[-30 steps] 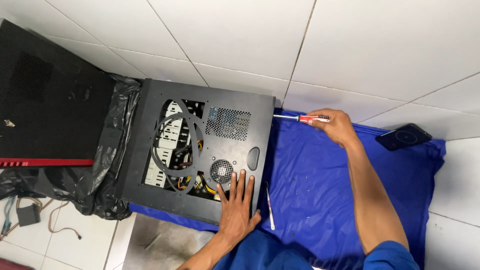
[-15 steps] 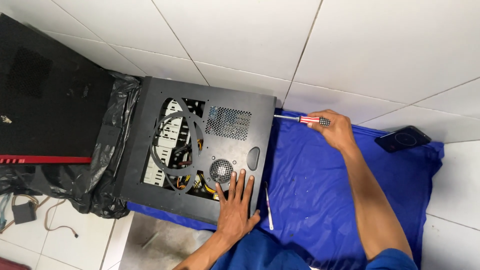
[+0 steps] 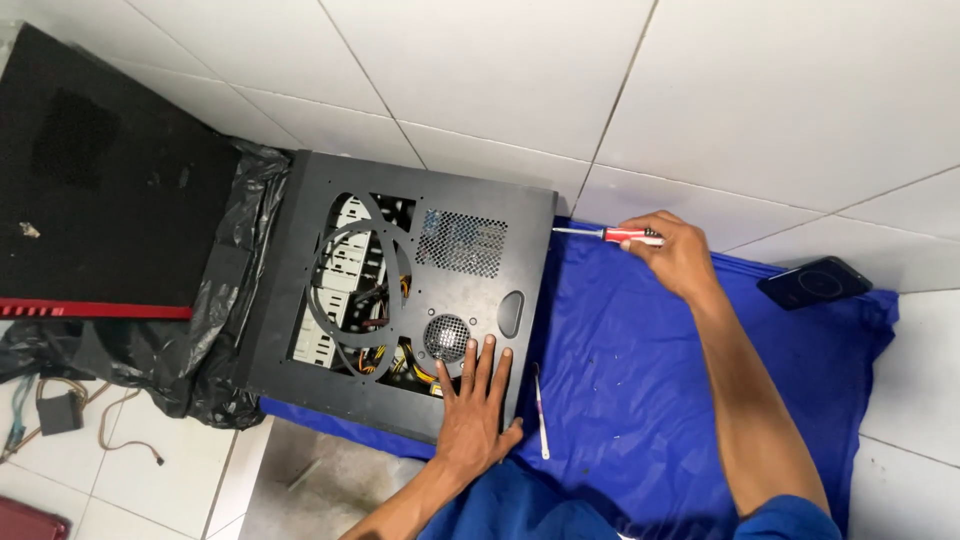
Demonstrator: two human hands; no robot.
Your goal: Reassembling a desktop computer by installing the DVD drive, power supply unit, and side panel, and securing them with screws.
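Even, bright light falls from above onto the white tiles around me, with a soft sheen but no harsh glare. My hands cast only faint, short shadows. Everything looks sharp, without motion blur, though tile lines bow slightly toward the frame's edges.

White tiled floor [image 3: 480,70] throughout. Blue cloth [image 3: 640,400] spread at right, with black phone [image 3: 813,282] at its far right corner and slim white tool [image 3: 541,420] lying near its left part. Black plastic bag [image 3: 215,330] crumpled at left, touching flat black panel [image 3: 100,200] with red edge strip [image 3: 95,311]. Small black component with loose wires [image 3: 60,410] at lower left, on the tiles.
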